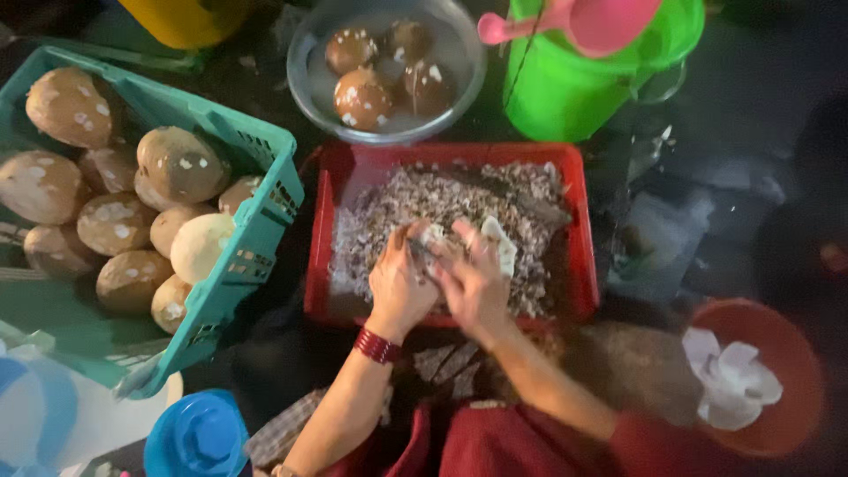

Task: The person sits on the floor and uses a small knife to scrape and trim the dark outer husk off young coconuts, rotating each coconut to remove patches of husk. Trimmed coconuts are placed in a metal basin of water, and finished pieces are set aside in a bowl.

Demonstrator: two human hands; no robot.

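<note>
Both hands work over a red crate (321, 238) full of brown and white coconut peelings. My left hand (399, 281), with a red bangle at the wrist, grips a small dark tool, likely a peeler or knife. My right hand (475, 281) holds a white piece of coconut flesh (501, 245) against it. The two hands touch over the middle of the crate.
A teal basket (256, 221) of brown shelled coconuts stands at the left. A round metal bowl (389, 71) with several coconuts in water sits behind the crate. A green bucket (574, 84) with a pink scoop stands at the back right. A red bowl (777, 371) with white pieces sits front right.
</note>
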